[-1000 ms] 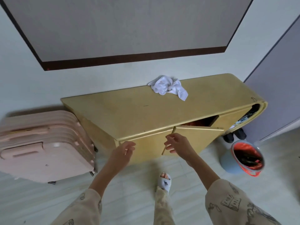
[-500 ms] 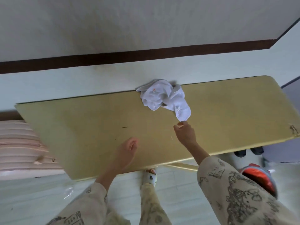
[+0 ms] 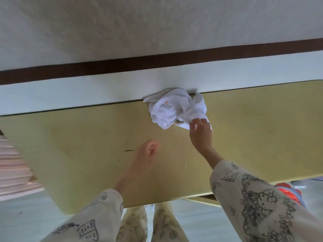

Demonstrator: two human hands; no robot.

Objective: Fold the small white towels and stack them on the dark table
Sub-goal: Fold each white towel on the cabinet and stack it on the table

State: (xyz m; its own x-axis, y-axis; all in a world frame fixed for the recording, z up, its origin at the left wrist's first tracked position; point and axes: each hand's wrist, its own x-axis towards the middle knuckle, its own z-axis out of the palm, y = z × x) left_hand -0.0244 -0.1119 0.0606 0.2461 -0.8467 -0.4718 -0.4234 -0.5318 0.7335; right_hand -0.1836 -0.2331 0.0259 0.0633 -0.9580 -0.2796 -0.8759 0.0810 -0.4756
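A crumpled bundle of small white towels [image 3: 172,109] lies at the back edge of a yellow cabinet top [image 3: 87,145], against the wall. My right hand [image 3: 201,131] has reached the bundle's near right corner and pinches the cloth there. My left hand [image 3: 148,154] hovers blurred over the middle of the cabinet top with its fingers loosely curled, holding nothing. No dark table is in view.
A pink ribbed suitcase [image 3: 14,168] stands on the floor left of the cabinet. A red-lined bucket [image 3: 288,191] shows under the cabinet's right front edge. An open cabinet door edge [image 3: 201,200] juts out below the front. A dark trim strip [image 3: 157,62] runs along the wall.
I have come closer to the cabinet. My right hand moved from the cabinet door up to the towel bundle and took hold of its corner; my left hand rose over the cabinet top.
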